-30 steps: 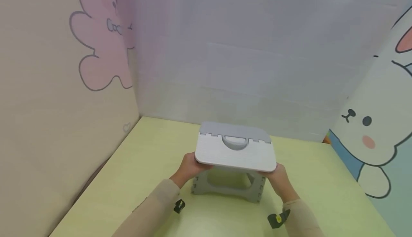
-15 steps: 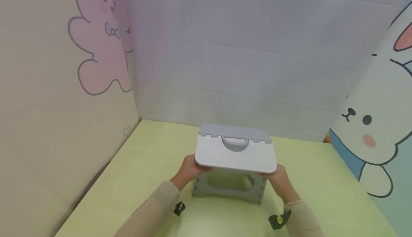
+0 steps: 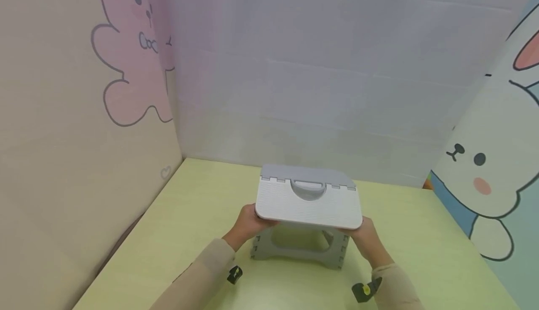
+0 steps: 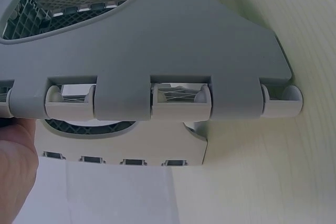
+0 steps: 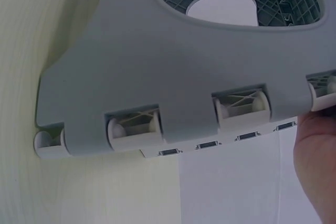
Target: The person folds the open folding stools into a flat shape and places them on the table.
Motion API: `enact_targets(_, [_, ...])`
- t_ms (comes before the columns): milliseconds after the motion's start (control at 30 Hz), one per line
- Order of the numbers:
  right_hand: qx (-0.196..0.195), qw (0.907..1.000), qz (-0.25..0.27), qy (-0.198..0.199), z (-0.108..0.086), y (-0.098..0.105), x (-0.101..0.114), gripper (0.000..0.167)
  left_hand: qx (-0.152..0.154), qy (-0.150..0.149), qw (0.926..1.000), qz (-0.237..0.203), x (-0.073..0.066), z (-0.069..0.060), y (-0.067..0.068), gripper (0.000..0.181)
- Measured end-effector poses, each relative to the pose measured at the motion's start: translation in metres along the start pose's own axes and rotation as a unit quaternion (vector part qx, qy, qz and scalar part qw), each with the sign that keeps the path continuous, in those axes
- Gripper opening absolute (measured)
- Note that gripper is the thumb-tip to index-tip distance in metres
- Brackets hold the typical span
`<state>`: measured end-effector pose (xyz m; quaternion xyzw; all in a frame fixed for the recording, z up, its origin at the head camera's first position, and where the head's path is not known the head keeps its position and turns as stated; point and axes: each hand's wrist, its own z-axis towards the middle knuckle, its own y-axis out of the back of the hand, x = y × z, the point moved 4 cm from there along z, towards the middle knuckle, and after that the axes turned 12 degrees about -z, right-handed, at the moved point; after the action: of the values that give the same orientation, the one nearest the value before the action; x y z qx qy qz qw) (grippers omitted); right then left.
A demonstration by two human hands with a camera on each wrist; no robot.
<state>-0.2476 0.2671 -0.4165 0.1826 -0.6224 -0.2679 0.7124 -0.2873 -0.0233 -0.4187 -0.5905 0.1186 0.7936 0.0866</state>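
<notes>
A folding step stool (image 3: 309,209) stands unfolded on its legs on the pale yellow table. Its top is white at the near part and grey at the far part, with a grey handle (image 3: 309,191) set in the middle. My left hand (image 3: 247,224) grips the left end of the top from beneath, and my right hand (image 3: 365,239) holds the right end the same way. Most of the fingers are hidden under the top. Grey hinged leg panels fill both wrist views, where the left hand (image 4: 16,169) and right hand (image 5: 317,161) show only in part.
The yellow table (image 3: 202,198) meets a white sheet wall (image 3: 316,90) behind the stool. To the left stands a cream wall with a pink bear (image 3: 130,76); to the right, one with a white rabbit (image 3: 480,202). Dark straps (image 3: 366,290) hang by the wrists.
The head view has shifted slightly, so the stool and hands appear a little lower. Both hands keep their hold on the stool, whose shape looks the same.
</notes>
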Motion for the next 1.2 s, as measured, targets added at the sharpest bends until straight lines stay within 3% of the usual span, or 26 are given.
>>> enact_targets(200, [-0.003,0.9999,0.004,0.015,-0.0025,-0.0005,-0.0001,0.040,0.008,0.002,1.0000,-0.001,0.0035,-0.0013,-0.0009,0.038])
enact_targets(700, [0.018,0.9996,0.009,-0.018,-0.0036,-0.0014,-0.0009,0.039,0.015,-0.002,0.9999,-0.005,0.0048,-0.0040,-0.0032,0.037])
enact_targets(967, [0.014,0.9997,0.017,0.009,-0.0037,-0.0002,0.0030,0.036,0.020,-0.016,0.9997,0.003,0.0040,-0.0023,-0.0024,0.037])
enact_targets(1200, [0.012,0.9999,0.004,0.008,0.0000,0.0027,0.0069,0.037,0.019,-0.005,0.9998,-0.006,0.0019,0.0025,-0.0008,0.037])
